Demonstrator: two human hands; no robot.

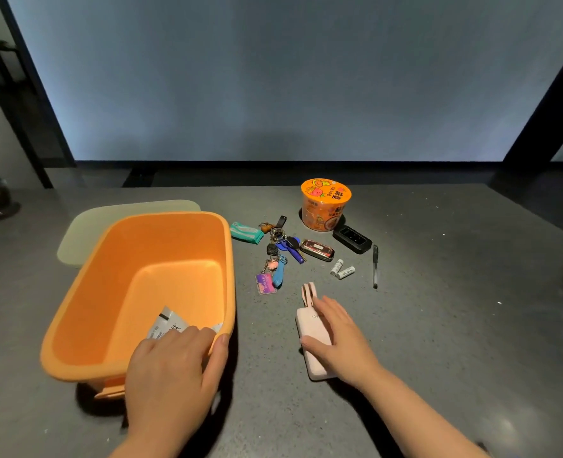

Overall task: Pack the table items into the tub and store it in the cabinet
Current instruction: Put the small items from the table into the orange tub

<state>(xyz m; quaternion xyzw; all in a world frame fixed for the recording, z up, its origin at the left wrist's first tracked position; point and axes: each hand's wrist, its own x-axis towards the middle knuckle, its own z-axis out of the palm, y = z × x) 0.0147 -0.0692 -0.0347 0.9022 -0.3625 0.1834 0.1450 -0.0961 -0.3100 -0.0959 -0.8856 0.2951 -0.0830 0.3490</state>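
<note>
Packing has barely begun, judging by how things lie: the orange tub sits open on the counter with only a white printed packet visible at its near end, and nearly everything else is out on the surface to the tub's right. The left hand grips the tub's near right corner, thumb outside the rim and fingers curled over it into the inside. The right hand lies flat on a pink power bank just right of the tub, fingers spread and thumb at its near side, not yet closed around it; this looks like the next item to go in. Left to pack: the noodle cup beyond, a teal pack just beside the tub's far right corner, a bunch of keys, a car fob, a black case, two batteries and a pen. A pale lid lies partly hidden behind the tub. No cabinet is in view. The left hand covers part of the packet, and something white at the frame's right edge is cut off and unreadable.
</note>
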